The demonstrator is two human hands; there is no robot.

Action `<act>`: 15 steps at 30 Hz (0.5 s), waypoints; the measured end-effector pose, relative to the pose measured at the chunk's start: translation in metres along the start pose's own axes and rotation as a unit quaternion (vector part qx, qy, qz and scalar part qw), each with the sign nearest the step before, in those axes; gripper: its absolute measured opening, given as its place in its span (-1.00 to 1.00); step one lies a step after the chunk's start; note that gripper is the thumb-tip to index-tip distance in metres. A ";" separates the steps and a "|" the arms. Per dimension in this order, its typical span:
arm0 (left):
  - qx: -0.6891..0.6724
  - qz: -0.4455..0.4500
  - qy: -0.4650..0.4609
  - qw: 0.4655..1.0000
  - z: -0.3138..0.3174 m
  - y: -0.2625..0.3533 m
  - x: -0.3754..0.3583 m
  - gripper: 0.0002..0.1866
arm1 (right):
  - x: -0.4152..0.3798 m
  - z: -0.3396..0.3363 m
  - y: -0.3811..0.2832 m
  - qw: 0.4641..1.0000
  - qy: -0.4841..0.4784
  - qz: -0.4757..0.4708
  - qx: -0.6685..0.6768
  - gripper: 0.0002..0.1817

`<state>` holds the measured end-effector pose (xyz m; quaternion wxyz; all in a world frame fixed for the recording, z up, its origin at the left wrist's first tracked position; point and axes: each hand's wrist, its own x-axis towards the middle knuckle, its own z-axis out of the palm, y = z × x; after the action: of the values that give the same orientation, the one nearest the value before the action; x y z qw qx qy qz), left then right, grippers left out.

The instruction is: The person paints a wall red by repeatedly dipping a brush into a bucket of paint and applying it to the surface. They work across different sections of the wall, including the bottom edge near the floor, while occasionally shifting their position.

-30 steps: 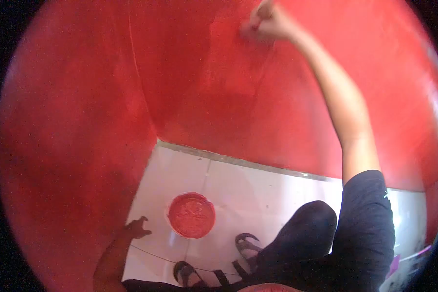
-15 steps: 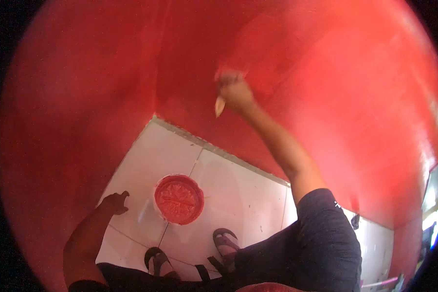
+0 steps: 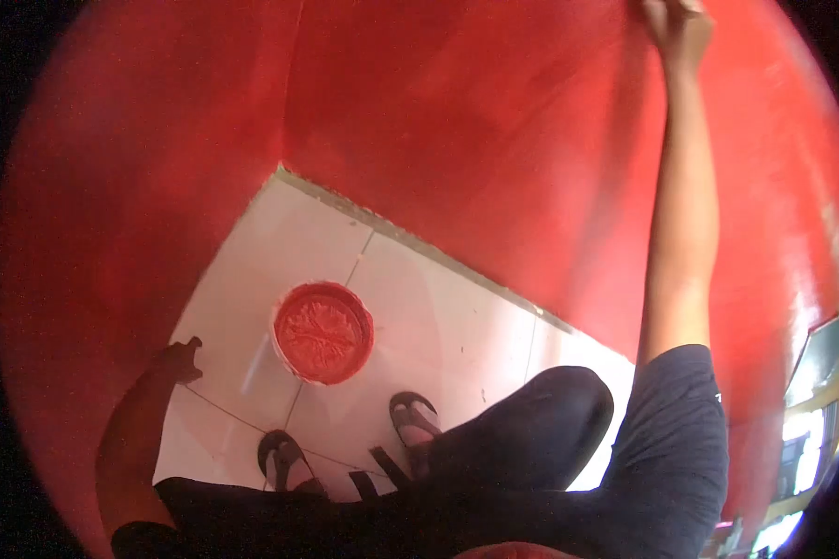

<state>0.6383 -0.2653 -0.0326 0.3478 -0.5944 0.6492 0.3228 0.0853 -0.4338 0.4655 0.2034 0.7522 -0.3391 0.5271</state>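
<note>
My right hand (image 3: pixel 682 35) is raised against the red wall (image 3: pixel 457 130) at the top edge of the view. Its fingers are closed around a paintbrush, whose pale wooden handle showed half a second ago; the brush's bristle end is hidden or beyond the frame. Low on the left, my left hand (image 3: pixel 181 361) hangs with nothing in it, its thumb apart from the bent fingers. To the right of that hand, a round bucket of red paint (image 3: pixel 323 333) stands on the white tiled floor (image 3: pixel 438 307).
Two sandalled feet (image 3: pixel 284 456) are just below the bucket. A greyish unpainted strip (image 3: pixel 419 244) runs along the base of the wall, and a wall corner rises at upper left. Bright openings and furniture (image 3: pixel 811 447) appear at the far right.
My right hand has swept up and to the right along the wall with the paintbrush. The view has shifted, so bucket and floor appear higher and slightly left. My left hand stays empty.
</note>
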 end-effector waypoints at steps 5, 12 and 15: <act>-0.063 0.065 0.039 0.995 0.019 0.009 0.020 -0.28 | -0.146 0.045 0.025 0.968 -0.102 0.066 -0.220 -0.92; -0.052 0.052 0.010 0.997 0.020 0.016 0.002 -0.25 | -0.399 0.148 0.028 0.774 -0.595 0.044 -0.210 -0.82; -0.011 0.034 0.067 0.997 0.034 -0.007 0.014 -0.25 | -0.330 0.120 0.056 0.892 -0.426 0.060 -0.135 -0.82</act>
<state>0.6463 -0.2456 -0.0628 0.2857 -0.5963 0.6871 0.3013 0.0524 -0.4543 0.1116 0.1068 0.8481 -0.5057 0.1162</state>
